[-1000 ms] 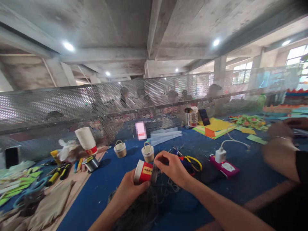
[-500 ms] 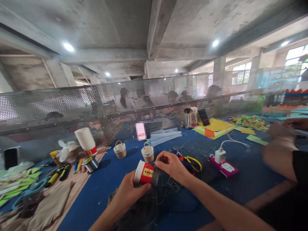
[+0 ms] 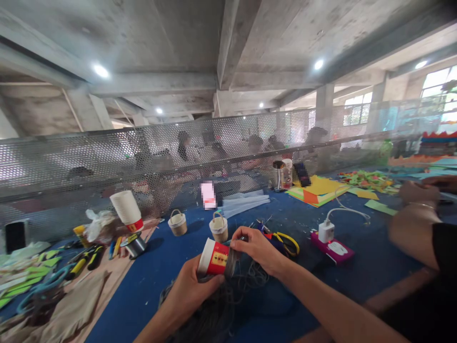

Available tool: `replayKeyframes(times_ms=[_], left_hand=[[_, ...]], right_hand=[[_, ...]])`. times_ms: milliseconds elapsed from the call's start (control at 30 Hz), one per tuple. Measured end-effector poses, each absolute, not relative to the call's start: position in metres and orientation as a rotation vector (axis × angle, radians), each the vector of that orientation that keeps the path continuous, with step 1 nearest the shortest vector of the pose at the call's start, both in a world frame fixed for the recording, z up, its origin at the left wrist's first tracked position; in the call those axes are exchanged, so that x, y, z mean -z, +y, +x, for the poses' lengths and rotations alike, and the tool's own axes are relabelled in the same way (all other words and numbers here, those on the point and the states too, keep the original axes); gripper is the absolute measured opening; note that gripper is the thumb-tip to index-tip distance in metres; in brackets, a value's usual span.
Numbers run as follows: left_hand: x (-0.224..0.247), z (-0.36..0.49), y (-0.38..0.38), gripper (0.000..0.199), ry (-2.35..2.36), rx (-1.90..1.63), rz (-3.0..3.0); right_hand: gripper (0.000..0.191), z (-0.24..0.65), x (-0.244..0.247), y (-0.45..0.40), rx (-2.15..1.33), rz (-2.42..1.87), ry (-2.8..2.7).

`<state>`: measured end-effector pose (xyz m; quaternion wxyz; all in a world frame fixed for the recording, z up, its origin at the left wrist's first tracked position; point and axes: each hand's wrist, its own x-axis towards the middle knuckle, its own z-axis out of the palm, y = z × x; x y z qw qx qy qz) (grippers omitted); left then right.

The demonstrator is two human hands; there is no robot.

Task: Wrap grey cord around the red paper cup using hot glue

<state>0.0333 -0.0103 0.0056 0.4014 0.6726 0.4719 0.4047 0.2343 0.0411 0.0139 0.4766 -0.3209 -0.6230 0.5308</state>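
Observation:
A red-and-white paper cup (image 3: pixel 213 257) lies tilted on its side in my left hand (image 3: pixel 194 281), whose fingers and thumb close around it. Its white rim points left. Grey cord (image 3: pixel 231 267) is wound around the right end of the cup. There my right hand (image 3: pixel 252 245) has thumb and forefinger pinched on the cord; the fingertips partly hide it. Below the hands, a loose tangle of grey cord (image 3: pixel 210 309) spreads over the blue tabletop (image 3: pixel 143 295). Just behind the cup stands a small handled basket (image 3: pixel 218 229), with a second little basket (image 3: pixel 177 224) to its left.
At left are stacked paper cups (image 3: pixel 125 209), a wire spool (image 3: pixel 134 245), scissors (image 3: pixel 44 286) and a folded cloth (image 3: pixel 76 305). Yellow-handled pliers (image 3: pixel 287 243) and a purple power bank (image 3: pixel 332 247) lie at right. Another person's arm (image 3: pixel 414 228) rests at the right edge. A perforated metal screen (image 3: pixel 157 166) stands behind.
Both hands stay almost in place at the cup. My right fingers have shifted very slightly along the cord at the cup's end.

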Motion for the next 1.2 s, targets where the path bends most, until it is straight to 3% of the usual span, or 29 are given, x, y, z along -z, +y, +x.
replayKeyframes(times_ms=[533, 1200], left_hand=[[-0.0116, 0.0359, -0.0149, 0.018, 1.235, -1.018, 1.725], [-0.0096, 0.0358, -0.0151, 0.024, 1.205, -1.006, 1.705]], right_hand=[[0.026, 0.2374, -0.0070, 0.0443, -1.739, -0.692, -1.302], [0.026, 0.2373, -0.0076, 0.0448, -1.588, -0.680, -1.383]])
